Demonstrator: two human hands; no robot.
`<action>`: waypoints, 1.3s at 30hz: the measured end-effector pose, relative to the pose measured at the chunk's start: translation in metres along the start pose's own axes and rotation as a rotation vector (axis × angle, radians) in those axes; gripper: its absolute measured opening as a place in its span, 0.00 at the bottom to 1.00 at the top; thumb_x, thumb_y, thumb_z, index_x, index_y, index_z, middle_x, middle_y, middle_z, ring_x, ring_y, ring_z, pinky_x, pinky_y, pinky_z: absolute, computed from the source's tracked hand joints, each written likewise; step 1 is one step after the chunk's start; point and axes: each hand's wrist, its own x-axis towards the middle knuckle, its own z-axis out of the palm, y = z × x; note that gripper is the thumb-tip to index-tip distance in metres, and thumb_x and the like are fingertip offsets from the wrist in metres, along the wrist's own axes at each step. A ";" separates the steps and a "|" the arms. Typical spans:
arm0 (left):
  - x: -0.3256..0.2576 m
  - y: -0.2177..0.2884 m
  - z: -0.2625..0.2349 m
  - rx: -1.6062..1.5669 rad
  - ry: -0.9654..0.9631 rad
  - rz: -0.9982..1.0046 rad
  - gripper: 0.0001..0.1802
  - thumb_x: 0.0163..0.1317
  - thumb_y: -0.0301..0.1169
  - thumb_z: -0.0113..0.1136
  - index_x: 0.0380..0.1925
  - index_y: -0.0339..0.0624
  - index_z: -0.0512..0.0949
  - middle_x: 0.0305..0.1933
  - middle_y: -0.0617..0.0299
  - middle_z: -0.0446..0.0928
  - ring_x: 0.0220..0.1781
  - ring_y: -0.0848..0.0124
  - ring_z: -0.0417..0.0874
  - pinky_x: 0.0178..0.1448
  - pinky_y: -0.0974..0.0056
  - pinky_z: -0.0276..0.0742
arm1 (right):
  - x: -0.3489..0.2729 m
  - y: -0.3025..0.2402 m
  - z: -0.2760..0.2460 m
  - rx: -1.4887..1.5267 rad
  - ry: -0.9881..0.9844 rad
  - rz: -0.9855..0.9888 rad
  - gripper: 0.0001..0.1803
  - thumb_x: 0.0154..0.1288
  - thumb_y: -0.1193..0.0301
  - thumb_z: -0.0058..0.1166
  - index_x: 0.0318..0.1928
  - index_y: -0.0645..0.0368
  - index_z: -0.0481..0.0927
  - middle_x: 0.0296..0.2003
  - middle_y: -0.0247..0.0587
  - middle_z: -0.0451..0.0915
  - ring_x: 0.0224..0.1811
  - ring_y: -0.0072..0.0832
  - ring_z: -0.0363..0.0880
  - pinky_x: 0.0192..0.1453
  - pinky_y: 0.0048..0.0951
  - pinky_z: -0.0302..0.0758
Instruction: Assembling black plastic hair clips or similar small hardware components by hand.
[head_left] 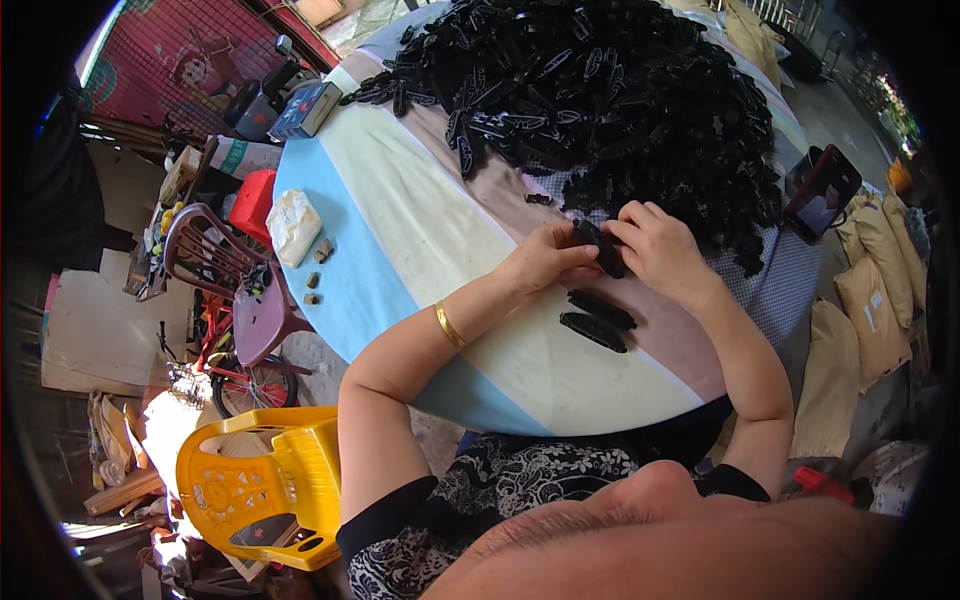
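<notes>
Our left grip [548, 262] is pinched on a long black piece [606, 254] over the striped desk [385, 205], while the fingers of our right grip [660, 248] bend in against its upper end; we cannot tell whether they clasp it, since their tips are partly hidden. Taking that piece as our clock's centre, two similar pieces [593, 332] lie side by side at six o'clock, near our hands. A great heap of black parts [610, 110] spreads at twelve. We see a phone [828, 190] between two and three, a blue box [306, 110] at ten, and a crumpled white bag [293, 228] at nine.
</notes>
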 end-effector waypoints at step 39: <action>-0.001 -0.005 0.006 -0.086 0.093 0.085 0.16 0.62 0.24 0.58 0.51 0.36 0.73 0.48 0.58 0.78 0.48 0.70 0.80 0.55 0.67 0.77 | 0.001 -0.010 0.002 0.327 0.396 0.080 0.06 0.50 0.76 0.65 0.30 0.63 0.82 0.24 0.40 0.79 0.24 0.32 0.78 0.27 0.25 0.73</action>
